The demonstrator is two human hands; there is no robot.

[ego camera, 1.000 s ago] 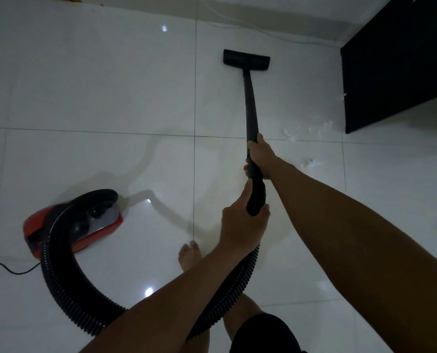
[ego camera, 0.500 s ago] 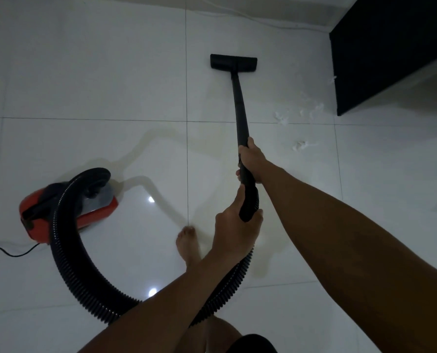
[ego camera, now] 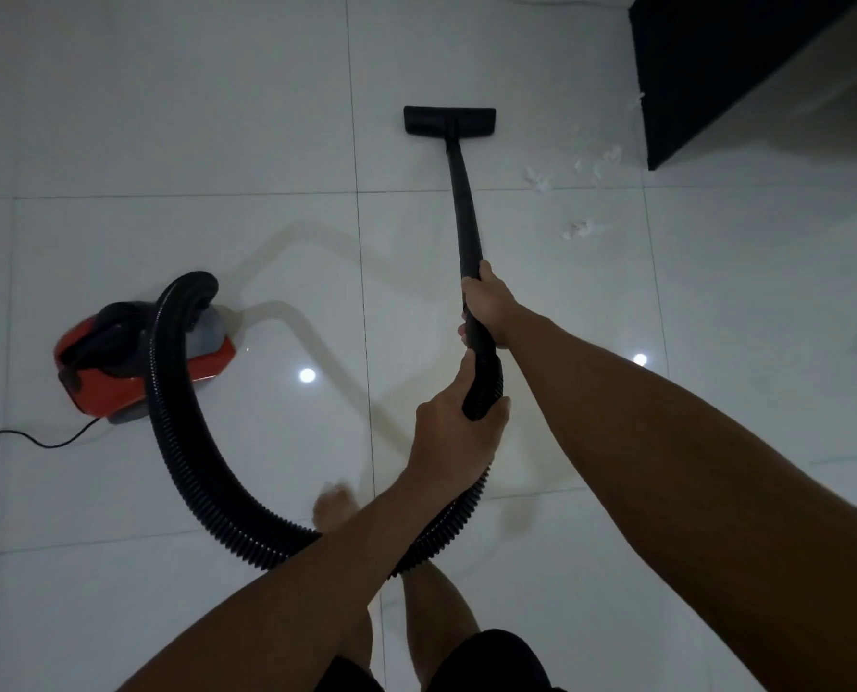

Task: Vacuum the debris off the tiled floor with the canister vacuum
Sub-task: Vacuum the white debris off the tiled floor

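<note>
A red and black canister vacuum (ego camera: 136,364) sits on the white tiled floor (ego camera: 166,117) at the left. Its ribbed black hose (ego camera: 191,467) loops forward and under my arms to the black wand (ego camera: 463,212). My right hand (ego camera: 488,304) grips the wand at its lower part. My left hand (ego camera: 448,432) grips the hose cuff just below it. The flat black floor head (ego camera: 448,121) rests on a tile ahead. White fluffy debris (ego camera: 578,229) lies to the right of the wand, with more scraps (ego camera: 601,162) near the dark cabinet.
A dark cabinet (ego camera: 746,62) stands at the upper right, its corner close to the debris. The vacuum's black cord (ego camera: 27,439) trails off the left edge. My bare foot (ego camera: 334,506) is on the floor under the hose loop.
The view has shifted, and the cabinet and debris now sit further right and higher. My foot has stepped back under my arm. Both hands keep their grip on wand and hose.
</note>
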